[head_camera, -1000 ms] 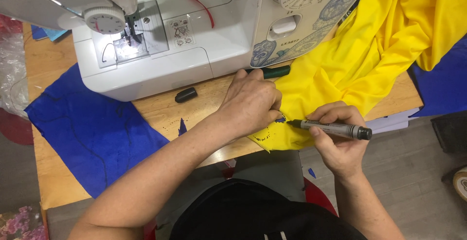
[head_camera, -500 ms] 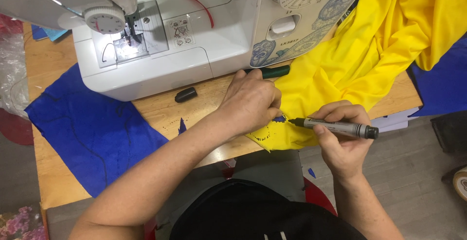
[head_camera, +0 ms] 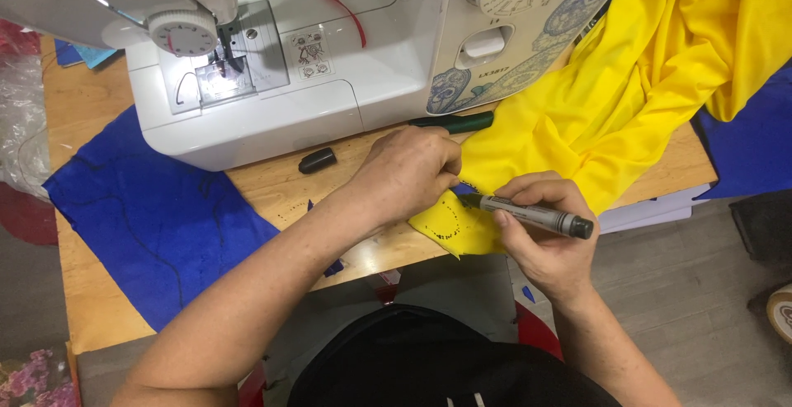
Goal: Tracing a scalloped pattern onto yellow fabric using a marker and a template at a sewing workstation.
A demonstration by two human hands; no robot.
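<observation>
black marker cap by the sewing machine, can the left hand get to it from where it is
Probably yes. The cap lies in the open on the wooden table, close beside the left hand, which presses the yellow cloth; nothing lies between.

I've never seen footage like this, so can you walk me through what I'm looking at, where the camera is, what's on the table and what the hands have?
The view comes from a camera worn on a person's head, looking down at their own two bare hands. On the wooden table stands a white sewing machine. Blue fabric lies to its left and yellow fabric spreads to the right. A small black cap lies in front of the machine. The left hand presses down on a corner of the yellow fabric at the table edge. The right hand holds a grey marker with its tip on that corner, where dotted marks show.
</observation>
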